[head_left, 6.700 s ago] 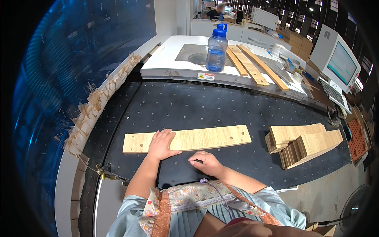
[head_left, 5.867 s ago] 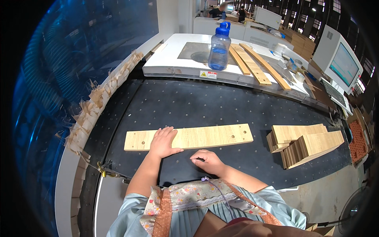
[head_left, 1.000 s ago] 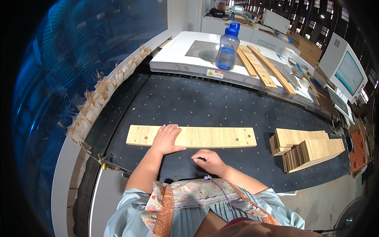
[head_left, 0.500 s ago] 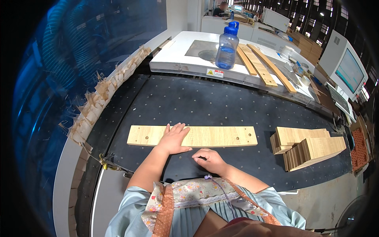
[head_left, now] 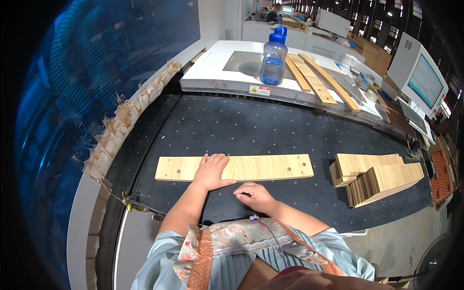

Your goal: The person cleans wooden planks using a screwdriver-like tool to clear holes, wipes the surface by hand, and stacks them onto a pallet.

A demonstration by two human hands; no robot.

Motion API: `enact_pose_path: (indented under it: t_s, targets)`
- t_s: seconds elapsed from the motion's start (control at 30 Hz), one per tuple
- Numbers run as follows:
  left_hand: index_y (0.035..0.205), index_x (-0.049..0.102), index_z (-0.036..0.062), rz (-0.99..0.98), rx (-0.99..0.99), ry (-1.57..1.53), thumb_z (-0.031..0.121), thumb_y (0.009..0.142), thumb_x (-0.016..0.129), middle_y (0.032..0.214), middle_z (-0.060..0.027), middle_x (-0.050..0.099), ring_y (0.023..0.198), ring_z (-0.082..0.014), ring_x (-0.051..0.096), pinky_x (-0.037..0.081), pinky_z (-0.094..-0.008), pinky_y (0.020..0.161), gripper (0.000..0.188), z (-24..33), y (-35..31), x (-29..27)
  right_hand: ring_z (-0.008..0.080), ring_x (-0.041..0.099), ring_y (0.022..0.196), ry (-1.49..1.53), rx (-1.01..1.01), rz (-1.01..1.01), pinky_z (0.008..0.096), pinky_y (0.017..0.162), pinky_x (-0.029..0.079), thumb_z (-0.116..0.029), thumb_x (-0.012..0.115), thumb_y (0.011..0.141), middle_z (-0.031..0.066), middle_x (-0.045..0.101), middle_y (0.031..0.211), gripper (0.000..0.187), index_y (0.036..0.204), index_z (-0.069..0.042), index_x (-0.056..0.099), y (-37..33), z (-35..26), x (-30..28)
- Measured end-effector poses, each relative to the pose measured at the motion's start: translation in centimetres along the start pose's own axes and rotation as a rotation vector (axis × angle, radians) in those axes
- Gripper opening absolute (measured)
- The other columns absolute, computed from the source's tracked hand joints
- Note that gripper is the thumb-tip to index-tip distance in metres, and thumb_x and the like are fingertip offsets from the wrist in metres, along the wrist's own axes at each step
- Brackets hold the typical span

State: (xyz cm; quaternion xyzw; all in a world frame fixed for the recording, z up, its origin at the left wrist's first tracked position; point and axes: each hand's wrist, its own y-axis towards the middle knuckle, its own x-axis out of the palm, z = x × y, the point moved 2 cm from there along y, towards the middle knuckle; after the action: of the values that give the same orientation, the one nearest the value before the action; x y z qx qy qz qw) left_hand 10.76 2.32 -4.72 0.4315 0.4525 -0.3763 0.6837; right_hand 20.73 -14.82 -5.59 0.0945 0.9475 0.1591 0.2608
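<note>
A long, light wood-grain board [head_left: 251, 166] with several drilled holes near its ends lies flat on the black table. My left hand [head_left: 211, 172] grips it left of the middle, fingers bent at the far edge and thumb along the near edge. Just in front of the board, to the right of that hand, is my right hand [head_left: 257, 197]. Its fingers are curled loosely toward the thumb, with a small gap where nothing shows. It sits apart from the board, over the black tabletop. The inside of its palm is hidden.
Stacked wooden pieces [head_left: 389, 181] stand on the table's right side. Beyond the table, a white machine top [head_left: 208, 72] bears a blue water bottle [head_left: 273, 60] and wooden strips [head_left: 316, 82]. A monitor [head_left: 425, 82] is at the right; a frayed strip curtain [head_left: 123, 118] borders the left.
My left fingers have drawn in and bent more at the board's far edge. The right hand keeps its curled pose. The whole view has shifted slightly.
</note>
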Motion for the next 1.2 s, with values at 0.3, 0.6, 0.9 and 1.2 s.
enact_pose_path:
  t_s: [0.3,0.6,0.9,1.2]
  targets:
    - [0.122,0.051,0.0067,0.027,0.008,0.008,0.049,0.064,0.075,0.126,-0.0112,0.050,0.122,-0.0282,0.044,0.028,-0.0519,0.106,0.076,0.0,0.1,0.2,0.0271,0.062,0.087,-0.018,0.005,-0.001,0.0341,0.078,0.049,-0.013,0.061,0.083,0.0122,0.065,0.091,0.016,0.094,-0.003,0.065,0.0,0.0,0.2]
    - [0.121,0.052,0.0072,-0.021,-0.027,0.039,0.050,0.064,0.074,0.130,-0.0120,0.048,0.125,-0.0292,0.042,0.026,-0.0489,0.109,0.075,0.4,0.1,0.1,0.0256,0.063,0.086,-0.002,0.055,0.030,0.0329,0.076,0.049,-0.015,0.063,0.082,0.0111,0.065,0.091,0.015,0.094,-0.005,0.066,-0.2,0.7,0.3]
    - [0.119,0.051,0.0064,0.080,0.050,0.077,0.052,0.063,0.074,0.127,-0.0136,0.049,0.123,-0.0302,0.043,0.028,-0.0503,0.106,0.076,0.1,-0.1,0.6,0.0247,0.063,0.086,-0.011,0.051,-0.021,0.0328,0.076,0.049,-0.015,0.064,0.082,0.0107,0.065,0.090,0.015,0.094,-0.005,0.067,-0.1,1.3,0.7]
    - [0.121,0.050,0.0064,0.029,0.055,0.030,0.056,0.064,0.072,0.130,-0.0144,0.047,0.125,-0.0307,0.041,0.028,-0.0517,0.107,0.079,-0.5,-0.2,0.7,0.0209,0.063,0.080,0.012,0.058,0.032,0.0301,0.073,0.049,-0.009,0.065,0.081,0.0092,0.066,0.086,0.013,0.093,-0.005,0.068,-0.5,2.0,0.7]
